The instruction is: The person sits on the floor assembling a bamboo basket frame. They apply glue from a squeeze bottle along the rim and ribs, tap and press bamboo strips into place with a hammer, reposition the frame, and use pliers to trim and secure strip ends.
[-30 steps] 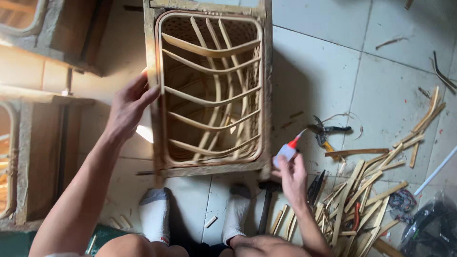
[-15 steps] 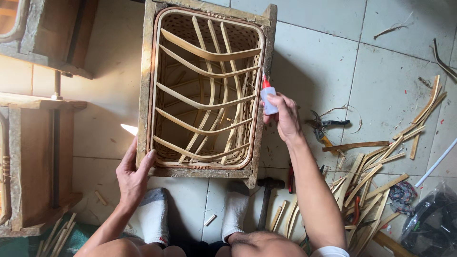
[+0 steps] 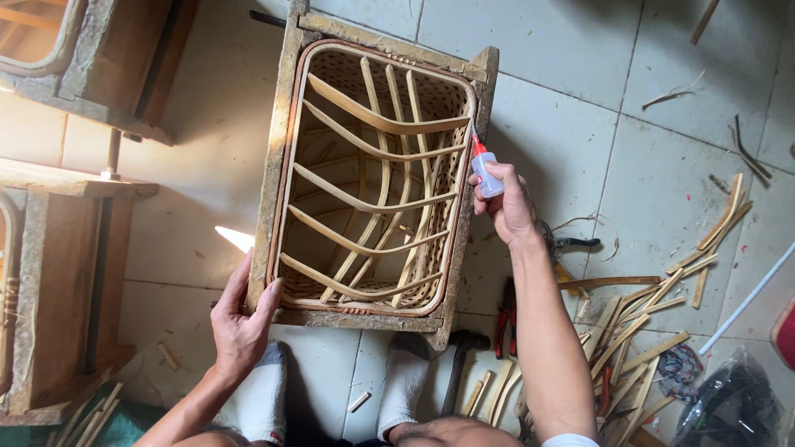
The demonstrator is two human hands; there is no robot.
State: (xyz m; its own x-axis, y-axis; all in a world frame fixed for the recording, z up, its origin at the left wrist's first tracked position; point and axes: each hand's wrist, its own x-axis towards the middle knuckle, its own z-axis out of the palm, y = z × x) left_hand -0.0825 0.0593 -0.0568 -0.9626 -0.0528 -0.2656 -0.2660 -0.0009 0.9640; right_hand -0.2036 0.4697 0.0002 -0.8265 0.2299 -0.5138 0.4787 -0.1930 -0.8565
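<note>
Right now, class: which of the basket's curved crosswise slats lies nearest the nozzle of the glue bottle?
The top crosswise slat, farthest from the person's feet: its right end meets the basket rim just beside the red nozzle of the glue bottle.

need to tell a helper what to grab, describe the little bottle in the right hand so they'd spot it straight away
Start at the big rectangular woven basket in its wooden frame on the tiled floor. At the frame's right edge, the right hand pinches a small glue bottle, tip touching the basket rim. It is the only grey-white plastic thing with a red nozzle; everything nearby is tan cane strips or dark pliers.
</note>
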